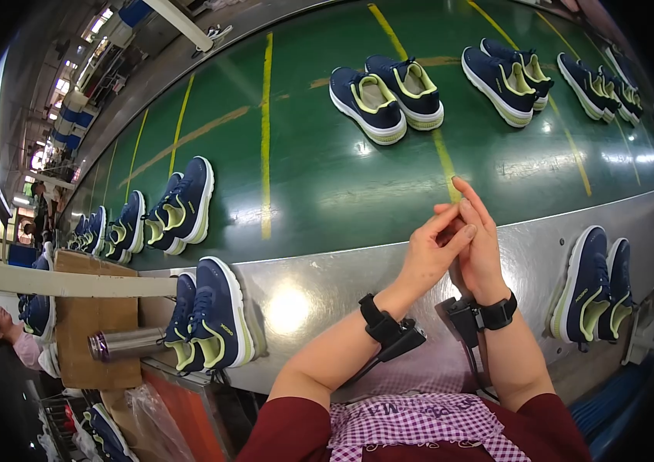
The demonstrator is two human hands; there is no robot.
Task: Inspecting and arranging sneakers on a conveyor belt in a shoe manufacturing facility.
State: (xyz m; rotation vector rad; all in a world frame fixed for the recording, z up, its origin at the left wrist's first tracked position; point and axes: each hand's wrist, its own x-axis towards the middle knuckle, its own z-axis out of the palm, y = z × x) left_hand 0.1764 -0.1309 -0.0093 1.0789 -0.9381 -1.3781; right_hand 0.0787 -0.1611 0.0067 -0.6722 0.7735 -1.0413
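Observation:
Both my hands meet above the front edge of the green conveyor belt. My left hand is closed, its thumb and forefinger pinched together against the fingers of the other hand. My right hand has one finger stretched upward while its other fingertips press in at the same spot. Whatever is between the fingertips, if anything, is too small to make out. On the metal ledge a pair of navy running shoes with lime lining stands to the left, and another navy pair to the right.
More navy shoe pairs sit on the belt, one pair just beyond my hands and another farther right. Yellow lines cross the belt. At left are a steel flask, a cardboard box, a pale bar and another person.

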